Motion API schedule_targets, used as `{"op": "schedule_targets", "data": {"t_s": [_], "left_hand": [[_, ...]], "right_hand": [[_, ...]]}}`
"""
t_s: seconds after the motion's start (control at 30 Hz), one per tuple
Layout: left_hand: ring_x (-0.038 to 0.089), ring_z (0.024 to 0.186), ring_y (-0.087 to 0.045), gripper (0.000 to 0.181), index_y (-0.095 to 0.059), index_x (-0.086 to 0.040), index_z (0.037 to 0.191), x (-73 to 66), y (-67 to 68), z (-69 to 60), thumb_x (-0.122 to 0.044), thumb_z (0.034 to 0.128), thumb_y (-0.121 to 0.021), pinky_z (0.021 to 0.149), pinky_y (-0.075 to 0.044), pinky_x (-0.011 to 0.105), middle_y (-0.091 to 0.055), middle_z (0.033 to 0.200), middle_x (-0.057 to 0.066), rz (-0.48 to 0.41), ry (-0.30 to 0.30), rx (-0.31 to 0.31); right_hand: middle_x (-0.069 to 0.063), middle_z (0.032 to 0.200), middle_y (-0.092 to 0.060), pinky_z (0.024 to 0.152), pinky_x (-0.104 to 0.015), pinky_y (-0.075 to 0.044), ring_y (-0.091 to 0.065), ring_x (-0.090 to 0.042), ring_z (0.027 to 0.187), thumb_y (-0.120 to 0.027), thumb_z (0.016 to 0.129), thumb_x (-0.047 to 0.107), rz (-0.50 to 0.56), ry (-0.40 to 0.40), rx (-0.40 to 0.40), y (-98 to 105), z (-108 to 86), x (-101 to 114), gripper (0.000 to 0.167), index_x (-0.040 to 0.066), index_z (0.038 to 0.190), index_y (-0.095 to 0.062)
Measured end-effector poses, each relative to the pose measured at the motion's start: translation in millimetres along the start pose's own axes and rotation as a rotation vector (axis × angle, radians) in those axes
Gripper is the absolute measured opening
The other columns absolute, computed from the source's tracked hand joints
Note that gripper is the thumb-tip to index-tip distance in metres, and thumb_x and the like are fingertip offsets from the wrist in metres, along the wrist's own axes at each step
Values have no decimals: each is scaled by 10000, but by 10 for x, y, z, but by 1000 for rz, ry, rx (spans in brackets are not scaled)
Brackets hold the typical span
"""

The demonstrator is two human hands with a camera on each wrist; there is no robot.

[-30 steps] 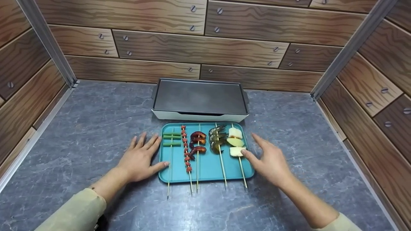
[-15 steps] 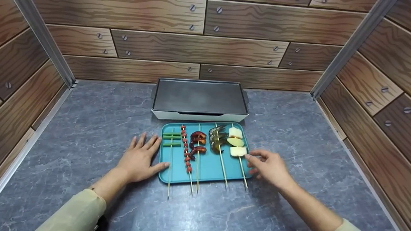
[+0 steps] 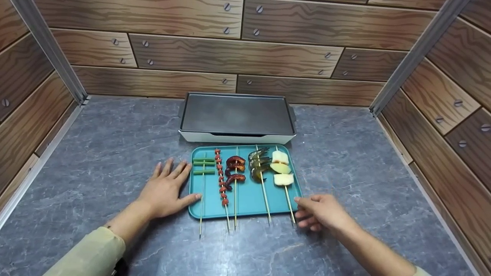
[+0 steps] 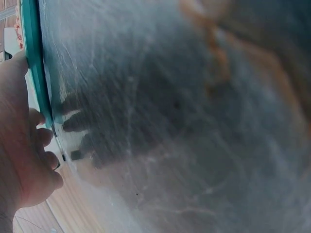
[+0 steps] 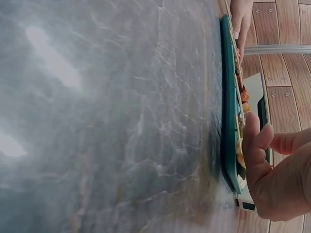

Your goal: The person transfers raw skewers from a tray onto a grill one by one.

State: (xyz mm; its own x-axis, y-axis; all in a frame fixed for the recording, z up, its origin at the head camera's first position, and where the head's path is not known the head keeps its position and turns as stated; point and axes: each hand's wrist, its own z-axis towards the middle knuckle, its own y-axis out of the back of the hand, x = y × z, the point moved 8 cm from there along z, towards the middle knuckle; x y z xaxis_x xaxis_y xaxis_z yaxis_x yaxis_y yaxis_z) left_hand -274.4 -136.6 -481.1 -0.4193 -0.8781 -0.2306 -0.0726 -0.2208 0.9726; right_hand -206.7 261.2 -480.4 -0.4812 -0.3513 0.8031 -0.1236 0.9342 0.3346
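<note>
A teal tray (image 3: 251, 199) holds several skewers side by side. From left to right they carry green stalks (image 3: 204, 172), small red pieces (image 3: 223, 194), dark red curled tentacles (image 3: 236, 178), shrimp (image 3: 260, 165) and pale slices (image 3: 283, 179). My left hand (image 3: 165, 191) lies flat with fingers spread beside the tray's left edge, its thumb over the rim. My right hand (image 3: 324, 212) hovers at the front right corner, fingers loosely bent, thumb and fingertips beside the lower stick of the pale-slice skewer. In the right wrist view, the right hand (image 5: 277, 170) is beside the tray (image 5: 228, 107).
Behind the tray stands a rectangular grill (image 3: 238, 115) with a dark flat plate and a pale body. The marbled grey tabletop (image 3: 126, 126) is bounded by wood-patterned walls (image 3: 191, 53) at the back and both sides.
My right hand has moved from beside the pale slices toward me, down along the skewer's stick, and its fingers have bent. My left hand stays in place. The head view has shifted slightly.
</note>
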Motion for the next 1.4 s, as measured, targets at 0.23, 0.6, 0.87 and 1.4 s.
{"op": "schedule_targets", "data": {"t_s": [0.23, 0.6, 0.87, 1.4], "left_hand": [[482, 1586, -151, 1023, -315, -75, 1674, 9, -9, -8, -809, 977, -459, 1281, -77, 673, -319, 1705, 178, 6, 4, 4], [492, 1579, -169, 1014, -329, -73, 1668, -4, 4, -1, -801, 977, -471, 1279, -83, 675, -328, 1700, 175, 1, -4, -4], [490, 1580, -168, 1001, -328, -71, 1668, -2, 3, 2, -780, 981, -495, 1278, -83, 678, -326, 1700, 181, 0, -1, 0], [487, 1580, -173, 1006, -337, -72, 1665, 2, 7, 17, -784, 974, -504, 1275, -97, 682, -329, 1698, 184, 1, -6, -6]], "right_hand": [[-150, 841, -783, 470, -212, -558, -751, -174, 626, -733, 1004, 311, 33, -28, 91, -95, -40, -138, 364, -52, 985, -743], [-124, 860, -797, 487, -169, -538, -750, -115, 643, -759, 994, 276, 174, -131, 125, -184, 23, -311, 307, -28, 1041, -743], [-65, 832, -794, 493, -171, -524, -735, -90, 643, -761, 999, 303, 195, -124, 144, -193, 38, -310, 286, 18, 1016, -765], [-45, 829, -753, 592, -208, -593, -677, -67, 662, -759, 1007, 197, 337, 57, 169, -215, 4, -93, 324, -40, 1224, -724]]}}
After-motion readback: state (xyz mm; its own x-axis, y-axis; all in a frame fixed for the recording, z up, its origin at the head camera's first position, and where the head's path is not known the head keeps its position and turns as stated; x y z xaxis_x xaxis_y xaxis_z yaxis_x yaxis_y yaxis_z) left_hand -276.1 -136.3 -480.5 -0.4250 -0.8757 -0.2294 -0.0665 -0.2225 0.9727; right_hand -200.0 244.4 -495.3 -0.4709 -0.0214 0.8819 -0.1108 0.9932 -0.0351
